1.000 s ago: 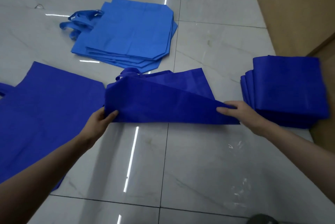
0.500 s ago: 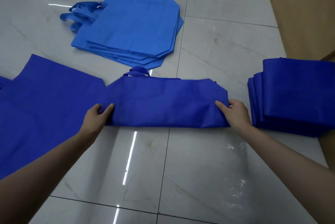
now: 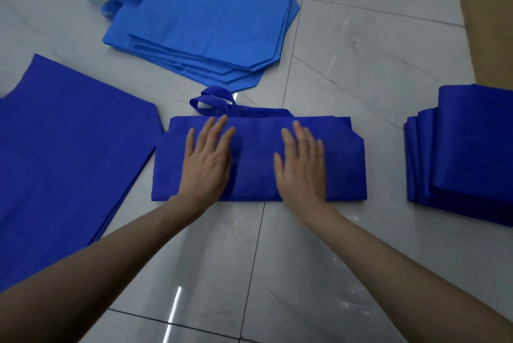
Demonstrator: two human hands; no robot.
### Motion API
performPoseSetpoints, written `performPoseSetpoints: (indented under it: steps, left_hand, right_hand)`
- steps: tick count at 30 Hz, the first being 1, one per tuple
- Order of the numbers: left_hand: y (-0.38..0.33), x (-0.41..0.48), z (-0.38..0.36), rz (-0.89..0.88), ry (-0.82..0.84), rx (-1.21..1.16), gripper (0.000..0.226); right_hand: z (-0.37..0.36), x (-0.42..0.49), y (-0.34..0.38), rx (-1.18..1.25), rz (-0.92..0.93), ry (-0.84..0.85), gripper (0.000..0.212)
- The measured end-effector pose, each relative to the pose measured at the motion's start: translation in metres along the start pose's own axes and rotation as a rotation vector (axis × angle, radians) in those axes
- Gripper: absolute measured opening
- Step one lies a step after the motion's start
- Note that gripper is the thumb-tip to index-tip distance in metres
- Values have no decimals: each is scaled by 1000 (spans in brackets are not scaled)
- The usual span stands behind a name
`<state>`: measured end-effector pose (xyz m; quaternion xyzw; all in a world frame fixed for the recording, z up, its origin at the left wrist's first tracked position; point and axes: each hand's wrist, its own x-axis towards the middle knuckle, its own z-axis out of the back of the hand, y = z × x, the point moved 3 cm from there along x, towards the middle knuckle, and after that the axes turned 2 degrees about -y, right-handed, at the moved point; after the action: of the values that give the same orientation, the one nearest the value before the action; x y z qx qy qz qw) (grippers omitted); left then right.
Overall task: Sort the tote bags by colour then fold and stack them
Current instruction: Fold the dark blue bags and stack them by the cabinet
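Glossy grey marble floor tiles (image 3: 347, 65) with dark grout lines; a tan panel (image 3: 488, 9) at far right.

Royal-blue folded tote bag (image 3: 341, 165) at centre, matching royal-blue stacks at left (image 3: 69, 148) and right (image 3: 466, 148), lighter sky-blue tote pile (image 3: 211, 15) at upper centre, on grey-veined white marble floor tiles (image 3: 361, 59).
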<state>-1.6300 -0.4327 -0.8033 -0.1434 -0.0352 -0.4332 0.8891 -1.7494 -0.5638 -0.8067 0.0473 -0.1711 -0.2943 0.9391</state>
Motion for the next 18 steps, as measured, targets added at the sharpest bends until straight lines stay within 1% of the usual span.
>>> performPoseSetpoints:
  steps: [1,3,5,6,8,9,12,15,18]
  left_hand:
    - [-4,4,-6,-8,52,0,50]
    - [1,7,-23,55,165,7,62]
    - [15,1,-40,137,236,39,68]
    - [20,-2,-46,159,240,47,68]
    - [25,-5,-49,177,233,35,65]
    - [25,-5,-49,190,230,30,64]
    - [26,-4,-47,230,217,17,62]
    - [30,-6,-46,205,230,11,63]
    - [50,-13,-39,214,230,38,65]
  right_hand:
    - [-9,1,21,36,62,99,51]
    - [-28,2,49,21,143,342,56]
    - [-49,2,56,-26,207,497,60]
    - [-56,3,53,-30,214,537,62]
    - [-58,5,42,-68,237,520,62]
    - [-56,5,32,-81,218,501,62]
    - [-47,5,-16,-134,70,480,63]
    - [-32,-1,-61,-211,-31,456,61]
    - [-19,-8,-84,-185,-124,466,57]
